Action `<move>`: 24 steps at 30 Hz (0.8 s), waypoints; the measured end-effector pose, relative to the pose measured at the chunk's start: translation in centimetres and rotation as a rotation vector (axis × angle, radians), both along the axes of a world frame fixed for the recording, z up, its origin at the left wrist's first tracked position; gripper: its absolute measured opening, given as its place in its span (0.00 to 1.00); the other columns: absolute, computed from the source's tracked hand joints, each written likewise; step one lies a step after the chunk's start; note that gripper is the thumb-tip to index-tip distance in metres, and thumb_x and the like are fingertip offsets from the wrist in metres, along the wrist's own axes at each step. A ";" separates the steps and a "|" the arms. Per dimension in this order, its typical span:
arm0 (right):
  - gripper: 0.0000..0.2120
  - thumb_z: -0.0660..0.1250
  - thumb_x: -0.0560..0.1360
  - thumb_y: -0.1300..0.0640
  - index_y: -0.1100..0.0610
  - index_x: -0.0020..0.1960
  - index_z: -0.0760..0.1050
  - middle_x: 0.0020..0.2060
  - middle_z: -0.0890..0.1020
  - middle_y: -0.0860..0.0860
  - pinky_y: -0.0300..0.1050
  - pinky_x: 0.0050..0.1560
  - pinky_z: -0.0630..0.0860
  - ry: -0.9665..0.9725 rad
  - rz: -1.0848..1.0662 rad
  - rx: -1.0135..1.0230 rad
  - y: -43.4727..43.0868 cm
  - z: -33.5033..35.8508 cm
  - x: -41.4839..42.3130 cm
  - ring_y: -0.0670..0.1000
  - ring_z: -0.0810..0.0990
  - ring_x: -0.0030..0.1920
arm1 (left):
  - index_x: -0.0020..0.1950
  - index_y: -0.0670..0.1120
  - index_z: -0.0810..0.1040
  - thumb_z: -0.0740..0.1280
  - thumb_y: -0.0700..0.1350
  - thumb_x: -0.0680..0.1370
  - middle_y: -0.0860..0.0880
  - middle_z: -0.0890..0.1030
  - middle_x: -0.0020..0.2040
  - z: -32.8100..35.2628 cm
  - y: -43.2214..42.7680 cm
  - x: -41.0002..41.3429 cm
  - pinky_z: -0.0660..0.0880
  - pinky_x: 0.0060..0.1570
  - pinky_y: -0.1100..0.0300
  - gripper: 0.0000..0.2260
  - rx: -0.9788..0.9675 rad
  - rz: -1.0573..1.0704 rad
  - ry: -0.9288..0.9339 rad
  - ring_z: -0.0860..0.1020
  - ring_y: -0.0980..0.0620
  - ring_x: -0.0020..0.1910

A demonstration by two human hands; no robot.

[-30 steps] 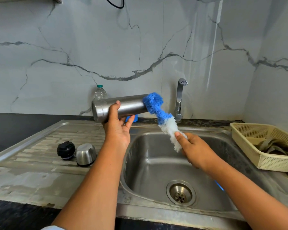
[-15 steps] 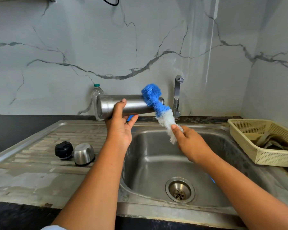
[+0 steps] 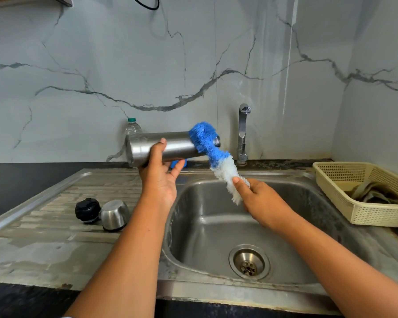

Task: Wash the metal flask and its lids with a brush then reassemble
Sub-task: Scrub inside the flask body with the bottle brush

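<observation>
Grey-veined marble-look wall backs a steel sink [image 3: 211,228] & a ribbed draining surface [image 3: 55,226] in a kitchen.

Head view: a person holds the metal flask [image 3: 170,148] on its side above the sink's back-left corner, mouth toward the tap [image 3: 242,131]. The left hand [image 3: 159,182] grips the flask toward its base end, thumb over the front, fingers underneath. The right hand [image 3: 260,198] pinches the brush [image 3: 218,157] at its white lower end, and the blue tip drapes over the flask's neck.

Vs 1 sec ago, the blue tip has climbed around the neck & the flask's rim now shows behind it. Flask & hands otherwise sit much as they did. This reads as scrubbing of the neck's outside, under way. The lids look untouched: black stopper [image 3: 87,210] & steel cup lid [image 3: 114,214] sit side by side on the draining surface, well apart from the flask. No water runs from the tap. Task looks early, w/ lids & reassembly still to come.

Materials: the flask is brushed steel, a smooth cylinder. The brush is shaggy & floppy, bent in an S. The cup lid is rounded & polished; the stopper is matte black, ridged. The draining surface looks stained & patchy. Right of the sink, a cream perforated plastic basket [image 3: 365,216] holds a crumpled drab cloth [image 3: 372,191]. A clear plastic bottle [image 3: 132,127] w/ green cap stands behind the flask.
</observation>
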State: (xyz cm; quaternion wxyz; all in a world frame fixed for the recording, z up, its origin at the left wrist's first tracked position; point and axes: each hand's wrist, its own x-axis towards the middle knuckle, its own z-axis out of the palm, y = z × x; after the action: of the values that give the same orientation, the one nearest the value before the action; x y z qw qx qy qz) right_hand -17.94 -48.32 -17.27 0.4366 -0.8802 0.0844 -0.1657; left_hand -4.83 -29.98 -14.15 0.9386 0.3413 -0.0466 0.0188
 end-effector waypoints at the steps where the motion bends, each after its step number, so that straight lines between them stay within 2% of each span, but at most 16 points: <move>1: 0.19 0.54 0.83 0.36 0.47 0.47 0.74 0.31 0.75 0.44 0.39 0.33 0.66 -0.014 -0.006 0.015 0.2 0.1 0.3 0.42 0.72 0.30 | 0.60 0.47 0.81 0.78 0.46 0.74 0.45 0.82 0.59 -0.1 -0.4 -0.3 0.84 0.45 0.53 0.16 0.040 -0.016 0.007 0.80 0.46 0.60; 3: 0.19 0.54 0.83 0.36 0.48 0.48 0.74 0.30 0.75 0.44 0.39 0.32 0.66 -0.028 -0.007 0.024 0.4 0.2 0.5 0.42 0.71 0.29 | 0.61 0.46 0.81 0.79 0.46 0.73 0.47 0.81 0.57 0.0 -0.8 -0.6 0.84 0.45 0.53 0.18 0.072 -0.017 0.019 0.79 0.47 0.59; 7: 0.19 0.54 0.82 0.35 0.46 0.45 0.73 0.32 0.76 0.44 0.40 0.36 0.68 -0.032 0.003 -0.017 0.0 -0.2 0.0 0.43 0.74 0.32 | 0.69 0.47 0.78 0.79 0.52 0.73 0.43 0.82 0.65 0.4 -0.3 -0.5 0.84 0.46 0.51 0.26 -0.062 -0.016 0.020 0.81 0.44 0.63; 11: 0.19 0.53 0.82 0.34 0.45 0.48 0.74 0.34 0.77 0.44 0.40 0.37 0.69 -0.048 -0.014 -0.017 0.3 -0.1 0.1 0.44 0.76 0.35 | 0.69 0.47 0.75 0.75 0.59 0.75 0.40 0.78 0.63 0.6 -0.2 -1.2 0.84 0.54 0.46 0.28 -0.127 -0.046 0.043 0.80 0.43 0.63; 15: 0.21 0.53 0.82 0.34 0.47 0.53 0.76 0.37 0.79 0.45 0.41 0.37 0.70 -0.058 -0.031 -0.028 0.0 -0.1 0.0 0.44 0.78 0.38 | 0.71 0.45 0.73 0.78 0.53 0.74 0.39 0.79 0.65 0.9 0.2 -1.0 0.85 0.48 0.48 0.29 -0.075 -0.033 0.068 0.82 0.42 0.60; 17: 0.21 0.53 0.82 0.34 0.48 0.56 0.76 0.41 0.81 0.46 0.41 0.39 0.71 -0.065 -0.044 -0.026 -0.3 -0.1 -0.2 0.45 0.79 0.42 | 0.73 0.48 0.69 0.79 0.49 0.74 0.38 0.79 0.65 0.9 0.2 -0.8 0.84 0.44 0.49 0.31 -0.078 -0.007 0.071 0.82 0.40 0.59; 20: 0.22 0.52 0.82 0.34 0.49 0.59 0.76 0.43 0.81 0.46 0.40 0.40 0.70 -0.076 -0.056 -0.031 -0.5 0.0 -0.2 0.44 0.78 0.43 | 0.71 0.55 0.66 0.77 0.44 0.75 0.39 0.77 0.65 0.9 0.3 -0.7 0.84 0.45 0.48 0.30 -0.050 0.016 0.033 0.81 0.39 0.59; 24: 0.22 0.52 0.82 0.34 0.48 0.60 0.75 0.44 0.81 0.46 0.40 0.40 0.71 -0.071 -0.054 -0.033 -0.7 0.0 -0.2 0.44 0.79 0.44 | 0.71 0.52 0.68 0.77 0.45 0.75 0.37 0.78 0.65 0.8 0.4 -0.6 0.84 0.45 0.48 0.28 -0.029 -0.026 0.007 0.82 0.38 0.59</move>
State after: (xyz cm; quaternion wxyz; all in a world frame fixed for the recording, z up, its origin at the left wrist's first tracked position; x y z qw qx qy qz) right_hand -18.18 -48.98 -17.28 0.4201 -0.8782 0.0900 -0.2101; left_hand -5.48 -29.57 -13.39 0.9438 0.3270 -0.0473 0.0059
